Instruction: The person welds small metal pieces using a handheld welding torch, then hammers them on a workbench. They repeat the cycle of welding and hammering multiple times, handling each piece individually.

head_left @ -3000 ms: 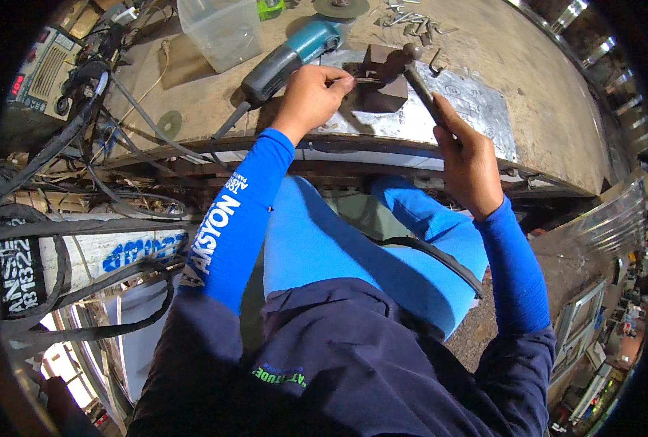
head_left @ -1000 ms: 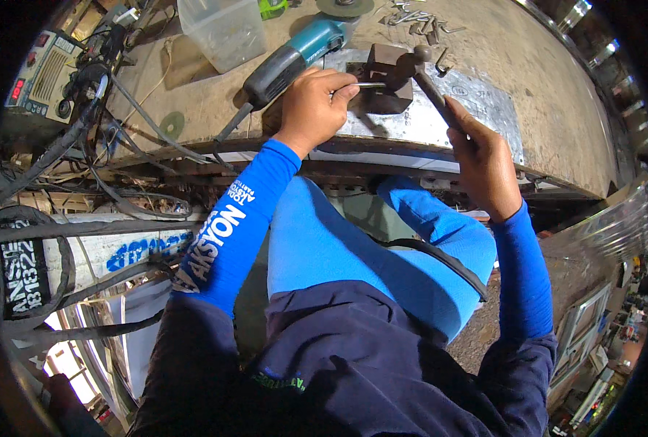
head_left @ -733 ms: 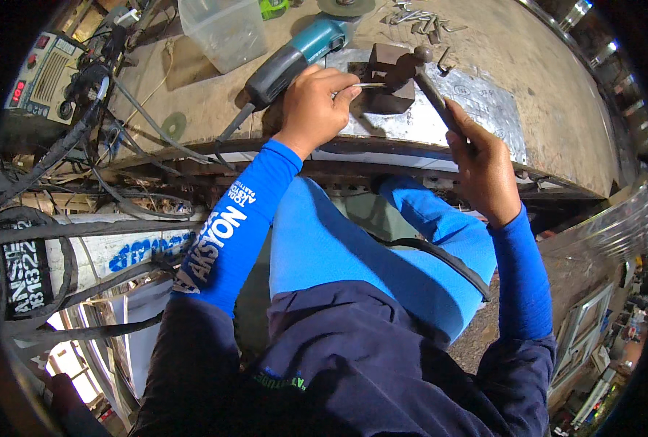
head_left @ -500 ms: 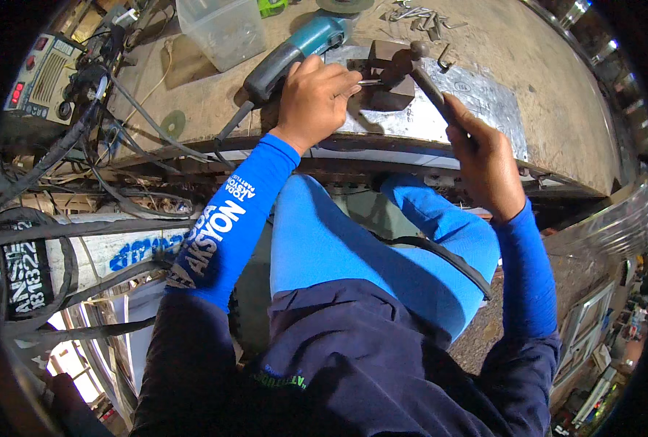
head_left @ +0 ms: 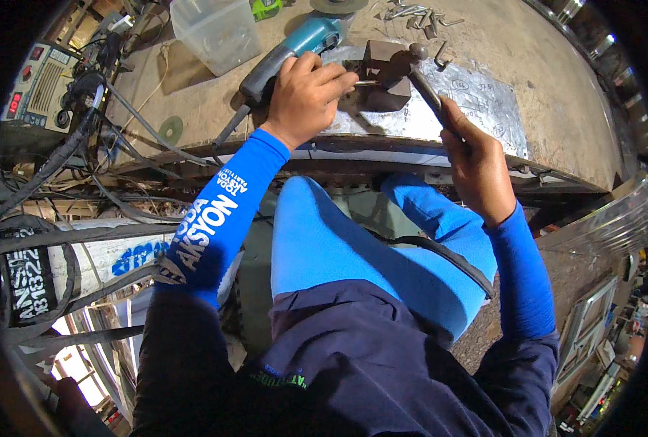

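My left hand (head_left: 306,102) is closed on a thin metal rod (head_left: 366,83), whose end reaches to a dark, angular metal block (head_left: 389,99) on the bench. In my right hand (head_left: 482,166) is the handle of a ball-peen hammer (head_left: 429,93). The hammer's head is over the block's right side; whether it touches the block or the rod I cannot tell. Under the block lies a shiny metal plate (head_left: 477,102) with marks written on it. A teal and black angle grinder (head_left: 287,62) lies just beyond my left hand.
Bent metal pieces (head_left: 429,22) lie at the back of the wooden bench (head_left: 542,80), with one hooked piece (head_left: 441,55) closer. A clear plastic bin (head_left: 218,36) stands back left, near a flat disc (head_left: 171,127). Cables and a power unit (head_left: 38,87) crowd the left side.
The hammer's head has shifted slightly, and my right hand has moved a little down and left. My left hand keeps its hold on the rod; the view has shifted slightly.
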Demonstrator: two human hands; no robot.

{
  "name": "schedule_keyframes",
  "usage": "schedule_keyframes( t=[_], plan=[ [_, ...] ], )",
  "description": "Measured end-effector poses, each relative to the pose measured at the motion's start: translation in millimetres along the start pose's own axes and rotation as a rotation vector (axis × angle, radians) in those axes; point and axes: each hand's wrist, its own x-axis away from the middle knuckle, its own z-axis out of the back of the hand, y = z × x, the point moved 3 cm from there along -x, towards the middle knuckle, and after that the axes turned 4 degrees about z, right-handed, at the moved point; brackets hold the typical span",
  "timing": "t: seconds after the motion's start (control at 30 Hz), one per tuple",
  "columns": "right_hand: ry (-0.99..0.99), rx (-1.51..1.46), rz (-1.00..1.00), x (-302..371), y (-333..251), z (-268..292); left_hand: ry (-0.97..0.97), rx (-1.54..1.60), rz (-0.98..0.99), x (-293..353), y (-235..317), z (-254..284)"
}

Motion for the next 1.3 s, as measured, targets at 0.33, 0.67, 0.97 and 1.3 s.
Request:
schedule_keyframes(
  t=[0.33, 0.67, 0.97, 1.3],
  plan=[
    [0.018, -0.013, -0.014, -3.8, -2.5, 9.1, 0.027, -0.167, -0.239, -2.6, -8.4, 6.6],
    [0.105, -0.008, 0.023, 2.4, -6.2, 7.4, 0.003, -0.079, -0.24, -2.2, -13.1, 11.3],
    [0.209, -0.54, -0.283, 22.6, 25.1, -4.3, 0.033, 0.295, 0.172, 2.4, -6.0, -2.9],
    [0.463, -1.029, -0.768, 170.7, 49.5, -56.7, 0.097, 1.34, 0.505, 34.9, 54.0, 20.4]
  ],
)
